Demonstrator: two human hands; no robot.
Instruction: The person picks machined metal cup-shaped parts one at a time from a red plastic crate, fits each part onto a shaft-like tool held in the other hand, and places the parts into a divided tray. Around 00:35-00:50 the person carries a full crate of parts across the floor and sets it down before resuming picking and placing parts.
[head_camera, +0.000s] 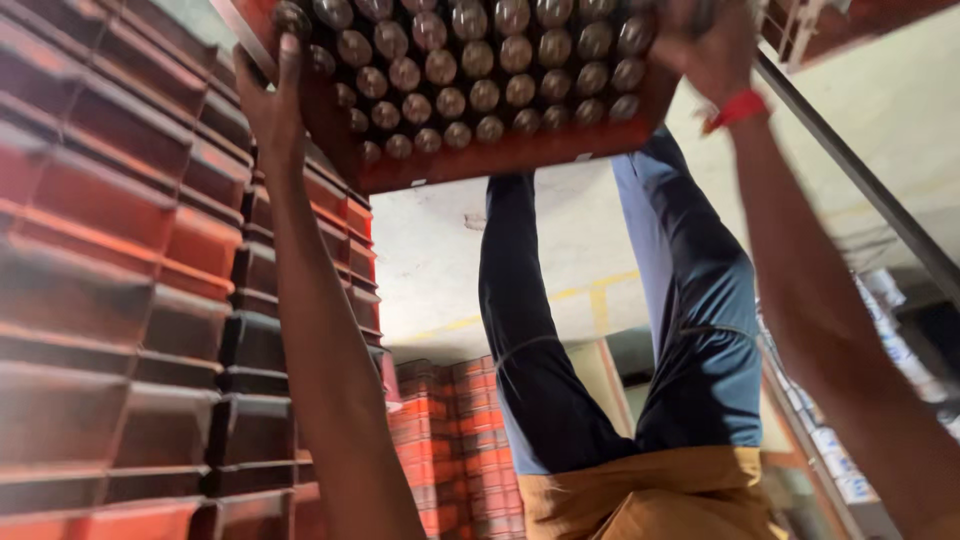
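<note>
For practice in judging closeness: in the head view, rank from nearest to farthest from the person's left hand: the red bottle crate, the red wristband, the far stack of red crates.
From the left hand:
1. Red bottle crate, in its grip, overhead.
2. Red wristband, on the right wrist, across the crate.
3. Far stack of red crates, low, centre background.

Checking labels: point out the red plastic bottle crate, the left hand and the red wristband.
red plastic bottle crate (520, 150), head view, front wall
left hand (272, 105), head view, back of hand
red wristband (738, 108), head view, band middle

Stacked red crates (110, 280) tight on the left, open floor (440, 260) ahead beyond another person's legs (620, 330).
</note>
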